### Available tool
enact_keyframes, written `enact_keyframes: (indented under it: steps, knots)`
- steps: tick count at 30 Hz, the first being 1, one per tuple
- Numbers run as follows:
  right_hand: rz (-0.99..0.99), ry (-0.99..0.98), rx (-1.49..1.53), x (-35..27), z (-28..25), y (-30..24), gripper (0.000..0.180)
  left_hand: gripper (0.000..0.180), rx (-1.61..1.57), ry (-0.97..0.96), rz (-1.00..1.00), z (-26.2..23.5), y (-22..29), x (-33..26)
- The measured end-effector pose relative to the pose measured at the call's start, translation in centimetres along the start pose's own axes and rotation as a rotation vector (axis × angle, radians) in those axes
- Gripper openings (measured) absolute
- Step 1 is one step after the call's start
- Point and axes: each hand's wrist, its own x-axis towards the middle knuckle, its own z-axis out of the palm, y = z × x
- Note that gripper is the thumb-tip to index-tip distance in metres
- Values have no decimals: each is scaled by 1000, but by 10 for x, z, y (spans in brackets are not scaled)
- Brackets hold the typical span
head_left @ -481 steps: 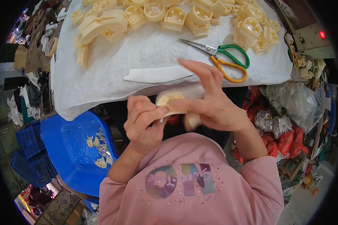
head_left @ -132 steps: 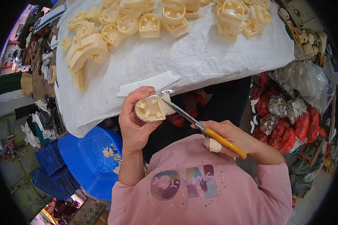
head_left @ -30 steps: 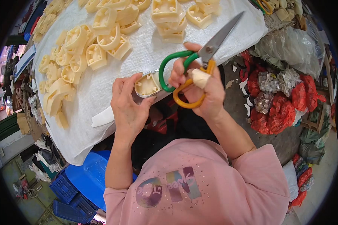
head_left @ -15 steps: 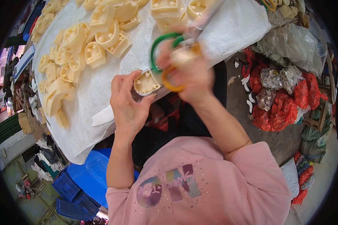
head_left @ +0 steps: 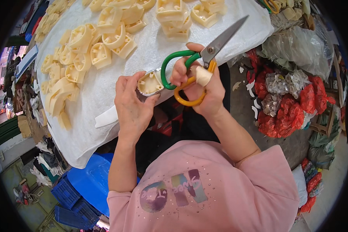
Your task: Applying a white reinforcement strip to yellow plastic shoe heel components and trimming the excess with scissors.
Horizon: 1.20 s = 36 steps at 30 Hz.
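Note:
My left hand (head_left: pixel 134 104) grips a small cream plastic part with a shiny silver rim (head_left: pixel 150 82) at the near edge of the white cloth, hollow side up. Closed around a pair of scissors (head_left: pixel 208 54) is my right hand (head_left: pixel 208 89). One handle loop is green, the other yellow, and the blades point to the far right, away from the part. The green loop lies against or right beside the part's right side; contact is hard to tell. A pale wrap (head_left: pixel 203 76) shows by the yellow handle; whether it is on a finger or the handle I cannot tell.
Many similar cream plastic parts (head_left: pixel 100 55) lie in heaps across the white cloth (head_left: pixel 104 85). A white strip (head_left: pixel 106 118) rests at its near edge. Red plastic bags (head_left: pixel 286 116) and clear bags sit at right. A blue chair-like piece (head_left: pixel 91 178) and blue crates (head_left: pixel 67 191) stand lower left.
The scissors and my right hand, blurred before, now show sharply, slightly lower and to the right. My left hand keeps the part in nearly the same place.

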Motion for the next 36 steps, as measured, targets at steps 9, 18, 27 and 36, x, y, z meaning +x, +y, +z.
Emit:
enact_keyframes:
  steps: [9,18,27,36]
  knots:
    - [-36,-44,-817,25,6,-57,53,61,-851,-158,-195,-18,-23,0]
    - [-78,-405,-1624,37,35,-26,50,60,-987,74,-139,-53,-51,-47]
    - [-416,-473,-1889,41,36,16,45,54,-645,741,-586,-114,-118,-192]
    - [-444,-791,-1550,22,76,49,26,49,-62,796,-1253,-81,-209,-363]
